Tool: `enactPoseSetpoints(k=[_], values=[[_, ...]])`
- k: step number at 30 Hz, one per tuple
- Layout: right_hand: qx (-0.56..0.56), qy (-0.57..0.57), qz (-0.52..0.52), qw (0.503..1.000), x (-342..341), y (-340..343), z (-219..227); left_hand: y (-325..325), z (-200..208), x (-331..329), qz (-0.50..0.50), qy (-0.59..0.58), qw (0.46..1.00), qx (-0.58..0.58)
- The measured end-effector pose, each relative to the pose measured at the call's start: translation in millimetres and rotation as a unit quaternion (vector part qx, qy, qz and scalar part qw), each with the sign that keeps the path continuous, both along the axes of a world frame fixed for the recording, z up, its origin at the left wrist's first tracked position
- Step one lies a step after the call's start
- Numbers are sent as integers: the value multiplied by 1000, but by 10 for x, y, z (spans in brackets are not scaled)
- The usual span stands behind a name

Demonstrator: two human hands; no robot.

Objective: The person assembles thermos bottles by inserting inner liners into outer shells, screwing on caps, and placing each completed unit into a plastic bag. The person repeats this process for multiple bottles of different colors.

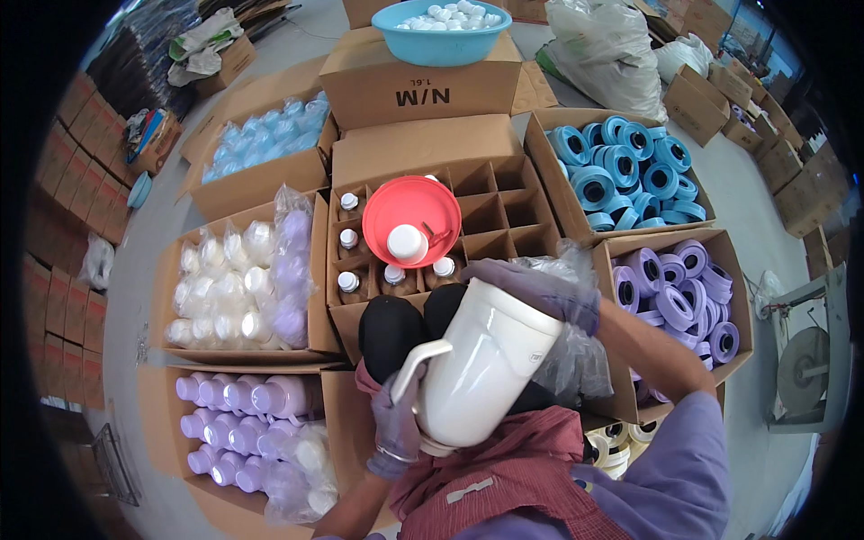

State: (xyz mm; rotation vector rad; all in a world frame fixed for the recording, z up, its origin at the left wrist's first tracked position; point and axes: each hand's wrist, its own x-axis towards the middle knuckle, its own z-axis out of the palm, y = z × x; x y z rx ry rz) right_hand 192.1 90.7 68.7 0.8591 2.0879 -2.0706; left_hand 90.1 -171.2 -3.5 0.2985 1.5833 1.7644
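White jug (490, 360) leans over the lap (540, 445), the left hand (396, 427) closed around its handle (419, 355) and the right hand (540, 290) gripping its upper end, so both should press evenly.

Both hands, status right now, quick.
Left hand: closed, holding the white jug at its handle.
Right hand: holding the same jug, laid across its upper end.

We look down and forward from the wearer's head through one wide fisheye, the red apron (531, 504) near, the blue basin (441, 48) far.
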Motion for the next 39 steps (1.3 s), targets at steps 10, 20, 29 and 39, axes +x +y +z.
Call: enactPoseSetpoints(k=[10,20,29,39], values=[[479,130,239,835,-1011,57,-381,360,520,-598,-124,370,920,44],[712,-119,231,653,-1775,1103,-2196,507,292,-546,-90,272,957,51],[688,-158,245,665,-1690,1489,-1628,521,269,-627,-156,250,955,15],[129,-149,170,966,126,32,614,645,633,24,-180,136,972,62]])
